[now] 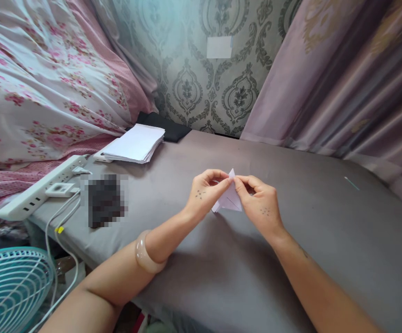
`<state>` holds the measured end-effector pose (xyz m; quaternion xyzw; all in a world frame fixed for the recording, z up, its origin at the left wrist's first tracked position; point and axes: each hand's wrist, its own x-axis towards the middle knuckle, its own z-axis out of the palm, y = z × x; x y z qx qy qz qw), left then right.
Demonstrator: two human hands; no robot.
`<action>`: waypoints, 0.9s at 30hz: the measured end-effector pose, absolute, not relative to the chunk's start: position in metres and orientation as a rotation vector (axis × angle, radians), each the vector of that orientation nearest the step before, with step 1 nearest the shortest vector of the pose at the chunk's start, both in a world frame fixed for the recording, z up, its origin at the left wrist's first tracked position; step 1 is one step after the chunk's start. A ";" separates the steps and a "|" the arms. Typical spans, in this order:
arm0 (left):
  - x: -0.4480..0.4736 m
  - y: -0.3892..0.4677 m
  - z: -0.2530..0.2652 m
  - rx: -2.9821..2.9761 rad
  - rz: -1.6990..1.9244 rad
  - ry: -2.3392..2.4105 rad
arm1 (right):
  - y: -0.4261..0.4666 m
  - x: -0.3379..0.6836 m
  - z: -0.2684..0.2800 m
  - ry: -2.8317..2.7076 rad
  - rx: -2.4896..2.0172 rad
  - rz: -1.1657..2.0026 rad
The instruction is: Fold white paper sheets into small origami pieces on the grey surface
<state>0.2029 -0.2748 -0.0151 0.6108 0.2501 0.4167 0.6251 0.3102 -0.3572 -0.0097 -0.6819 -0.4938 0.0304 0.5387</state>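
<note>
A person's left hand (pixel 204 194) and right hand (pixel 262 202) pinch folded pale paper (pixel 229 202) near its pointed tip; a slanting line marks its wider base.

Left arm (pixel 114 280): one, bare, entering at lower left, creased at the elbow, forearm slanting up to the right. Left wrist (pixel 184 217): nearly straight. Left hand (pixel 203 194): back upward, dark dots (pixel 200 194) below the thumb; thumb extended, tip pressed toward the index finger in a pinch; other fingers mostly hidden. Right arm (pixel 315 277): one, bare, entering at lower right, slanting up to the left. Right hand (pixel 261 203): back upward, similarly dotted, thumb and index pinched, fingers curled. Both sets of fingertips: close together.
</note>
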 end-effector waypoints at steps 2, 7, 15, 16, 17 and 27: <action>0.203 -0.274 -0.014 1.309 0.882 0.529 | -0.357 0.310 -0.009 -1.175 -1.620 0.080; 0.201 -0.272 -0.012 1.292 0.858 0.482 | -0.357 0.310 -0.008 -1.178 -1.619 0.077; 0.201 -0.270 -0.010 1.241 0.858 0.472 | -0.359 0.306 -0.005 -1.193 -1.605 0.063; 0.201 -0.271 -0.010 1.235 0.865 0.486 | -0.360 0.306 -0.005 -1.194 -1.604 0.059; 0.201 -0.271 -0.010 1.230 0.873 0.499 | -0.360 0.305 -0.005 -1.196 -1.604 0.053; 0.203 -0.272 -0.012 1.207 0.898 0.506 | -0.360 0.303 -0.006 -1.195 -1.617 0.032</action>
